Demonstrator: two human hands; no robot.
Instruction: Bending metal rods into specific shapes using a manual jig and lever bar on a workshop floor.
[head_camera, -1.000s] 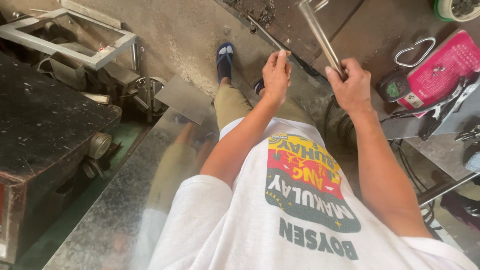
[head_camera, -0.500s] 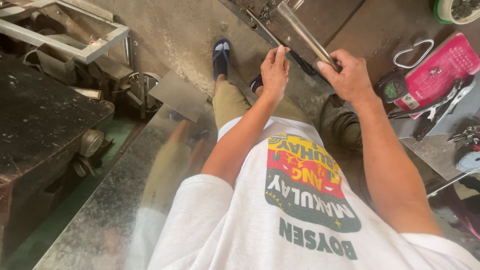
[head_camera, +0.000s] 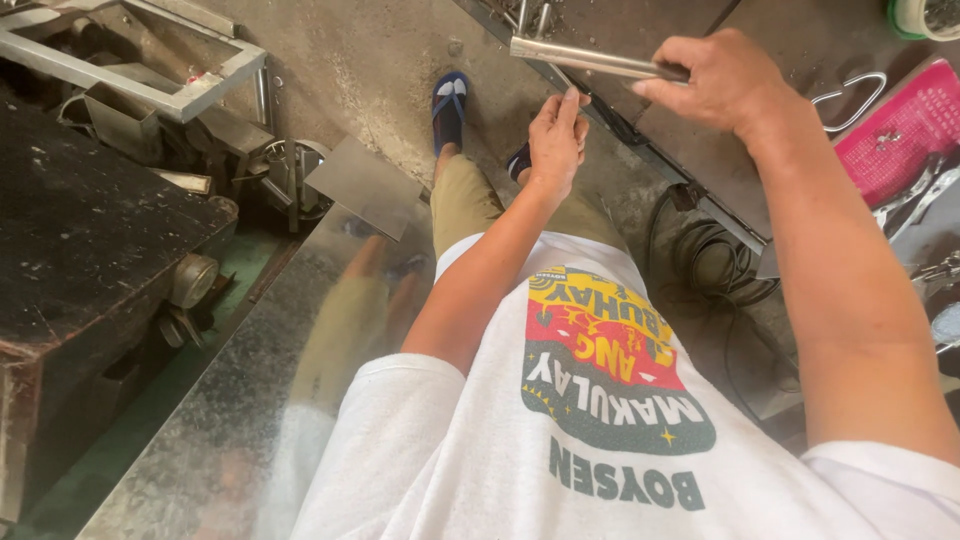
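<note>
- Item 1 — metal tube (head_camera: 590, 58): plain bright steel, lying near level across the top of the view, its open cut end pointing left over the concrete floor (head_camera: 340, 70).
- Item 2 — right hand (head_camera: 715, 80): closed around the tube's right-hand part, thumb under, fingers curled over; the far end of the tube is hidden in the grip.
- Item 3 — left hand (head_camera: 555, 140): empty, fingers loosely together and pointing up, just below the tube and apart from it.
- Handling note, as a judgement: held at 1 end only, the tube will want to dip at the free end; bringing the left hand under the middle would steady it. Keep skin off the cut rim — it may be sharp.
- Item 4 — workbench edge (head_camera: 640, 150): dark steel lip running diagonally beneath the tube, with a coiled black cable (head_camera: 705, 255) hanging just below it. A likely snag for the tube's end.
- Item 5 — pink packet (head_camera: 900, 130) and a wire loop (head_camera: 850, 90) on the bench to the right, near the right forearm.
- Item 6 — shiny metal sheet (head_camera: 230, 400): lower left, beside the person's leg; its edge runs near the knee.
- Item 7 — square steel frame (head_camera: 150, 80) and dark machine block (head_camera: 80, 250), left.
- Open room: bare floor ahead, around the blue sandal (head_camera: 450, 105) — the widest free space for swinging the tube leftward.
</note>
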